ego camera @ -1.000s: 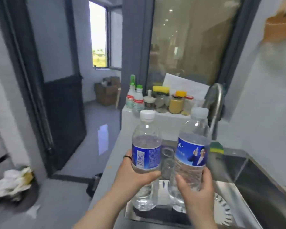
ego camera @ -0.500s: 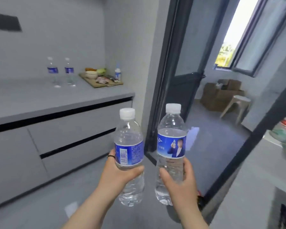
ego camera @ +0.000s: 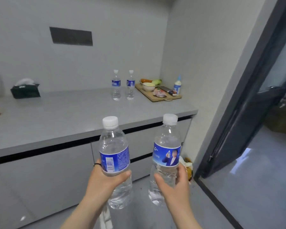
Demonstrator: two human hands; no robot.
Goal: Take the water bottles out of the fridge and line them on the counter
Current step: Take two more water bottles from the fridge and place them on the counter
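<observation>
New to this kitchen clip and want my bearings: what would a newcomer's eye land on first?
Front and centre, the left hand grips the left-hand bottle and the right hand grips the right-hand bottle, both upright, blue-labelled, white-capped. Behind them, a first standing bottle and a second standing bottle stand side by side on the grey counter, left of a cutting board holding a bowl.

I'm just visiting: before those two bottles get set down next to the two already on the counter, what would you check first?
1. Left hand grips left-hand bottle: ok.
2. Right hand grips right-hand bottle: ok.
3. Both held bottles capped: ok.
4. First standing bottle and second standing bottle upright: ok.
5. Bare counter left of them for two more: ok.
6. Room on their right: not ok, cutting board sits there.
</observation>
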